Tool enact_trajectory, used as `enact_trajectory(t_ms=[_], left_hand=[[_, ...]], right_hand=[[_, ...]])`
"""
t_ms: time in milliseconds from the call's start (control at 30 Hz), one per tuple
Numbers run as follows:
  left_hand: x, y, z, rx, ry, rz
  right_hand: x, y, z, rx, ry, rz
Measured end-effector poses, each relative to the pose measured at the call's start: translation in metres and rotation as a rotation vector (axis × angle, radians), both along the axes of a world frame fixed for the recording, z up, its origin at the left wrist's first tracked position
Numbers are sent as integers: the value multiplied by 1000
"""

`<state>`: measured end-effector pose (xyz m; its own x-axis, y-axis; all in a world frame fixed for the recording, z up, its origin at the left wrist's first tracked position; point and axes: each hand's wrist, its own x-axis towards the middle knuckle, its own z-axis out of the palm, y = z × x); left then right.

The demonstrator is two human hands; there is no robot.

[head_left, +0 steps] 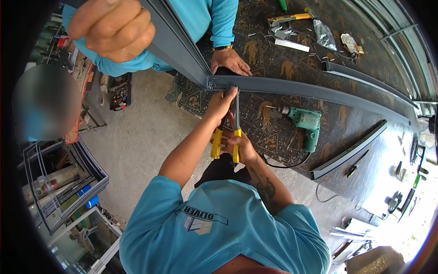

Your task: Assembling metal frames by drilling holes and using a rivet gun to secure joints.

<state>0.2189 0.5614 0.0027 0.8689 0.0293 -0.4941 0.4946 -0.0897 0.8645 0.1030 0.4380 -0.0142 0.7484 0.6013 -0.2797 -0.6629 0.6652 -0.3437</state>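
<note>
A hand riveter (237,114) with long arms and yellow grips stands against the corner of a dark grey metal frame. My right hand (247,149) wraps its fingers around the yellow grips, which are spread apart. Closer to the tool's head, my left hand (220,108) closes on it, thumb stretched toward the frame. The tool's tip is partly hidden by that thumb. One frame bar (292,86) runs right along the table; the other bar (175,45) rises toward the upper left, meeting it at the corner.
Across the table, a co-worker's hand (230,61) lies flat behind the corner; their fist (116,32) looms upper left. A green drill (305,119) lies right of my hands. Beyond are a hammer (292,17), loose rivets and a metal profile (349,150) on the table (283,137).
</note>
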Motion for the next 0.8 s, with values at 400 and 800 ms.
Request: enact_trajectory(t_ms=[400, 800], left_hand=[[12, 24, -28, -42, 38, -34], [9, 17, -51, -251, 31, 268]], right_hand=[[5, 30, -31, 34, 22, -18], [25, 2, -40, -5, 218, 220]])
